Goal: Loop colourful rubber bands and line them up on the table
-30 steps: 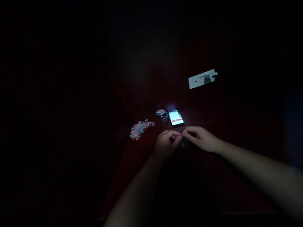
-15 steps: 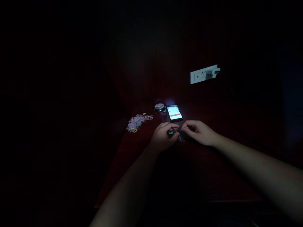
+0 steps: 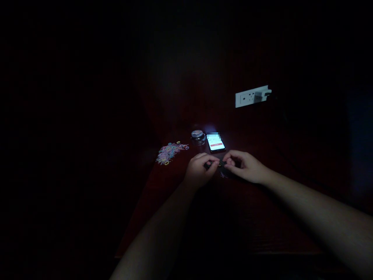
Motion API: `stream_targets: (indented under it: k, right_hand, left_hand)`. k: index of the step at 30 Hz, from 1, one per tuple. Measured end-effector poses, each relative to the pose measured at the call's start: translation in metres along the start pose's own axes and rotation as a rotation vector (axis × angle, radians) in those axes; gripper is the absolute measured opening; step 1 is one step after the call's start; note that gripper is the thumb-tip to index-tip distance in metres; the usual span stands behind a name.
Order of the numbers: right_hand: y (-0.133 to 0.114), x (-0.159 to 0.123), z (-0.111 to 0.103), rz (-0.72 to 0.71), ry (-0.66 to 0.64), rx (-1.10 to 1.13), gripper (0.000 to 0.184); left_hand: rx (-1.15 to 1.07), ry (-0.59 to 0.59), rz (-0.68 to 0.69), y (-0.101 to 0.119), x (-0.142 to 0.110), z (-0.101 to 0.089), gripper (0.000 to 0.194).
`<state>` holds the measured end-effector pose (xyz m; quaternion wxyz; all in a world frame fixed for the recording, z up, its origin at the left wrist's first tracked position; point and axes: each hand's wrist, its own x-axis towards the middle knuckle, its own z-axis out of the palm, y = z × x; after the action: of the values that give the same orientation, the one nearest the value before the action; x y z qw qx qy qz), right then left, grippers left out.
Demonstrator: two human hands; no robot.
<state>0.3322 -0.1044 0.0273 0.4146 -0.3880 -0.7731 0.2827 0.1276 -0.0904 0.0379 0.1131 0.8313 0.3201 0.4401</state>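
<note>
My left hand (image 3: 201,168) is closed in a pinch, thumb against fingertips. Facing it across a narrow gap, my right hand (image 3: 246,167) also has its thumb and fingers drawn together. What they pinch is too small and dark to make out; a faint yellowish bit shows between the fingertips. Just below them lies a little cluster of purple elastic bands (image 3: 223,175) on the dark red table (image 3: 163,194). A larger heap of small coloured elastic bands (image 3: 171,151), pink, blue and yellow, spreads to the left of my left hand.
Behind my hands stands a small clear jar (image 3: 198,138) with a pale lid. Beside it a phone (image 3: 216,144) with a lit screen lies or leans, I cannot tell which. On the wall is a white socket (image 3: 247,98) with a plug in it. Darkness hides the surroundings.
A thin pale strand between my fingertips and a green spot by my left hand no longer show. My hands keep nearly the same place; the view has tilted slightly up.
</note>
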Motion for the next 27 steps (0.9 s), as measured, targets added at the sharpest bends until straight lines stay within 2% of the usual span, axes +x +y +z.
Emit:
stream_targets:
  k: [7,12,27]
  right_hand:
    - [0.0012,-0.0029,0.0,-0.058,-0.016,-0.03,0.034]
    - [-0.0008,-0.0018,0.001,-0.063,0.023,-0.094,0.024]
    - [-0.0022,0.0002,0.0007,-0.016,0.061,-0.046,0.023]
  left_hand:
    - [0.031,0.01,-0.004,0.0013,0.0007,0.0043,0.007]
    - [0.032,0.004,0.014,0.0004,0.0008,0.0052,0.007]
    - [-0.044,0.016,-0.012,-0.0011,-0.0009,0.005,0.006]
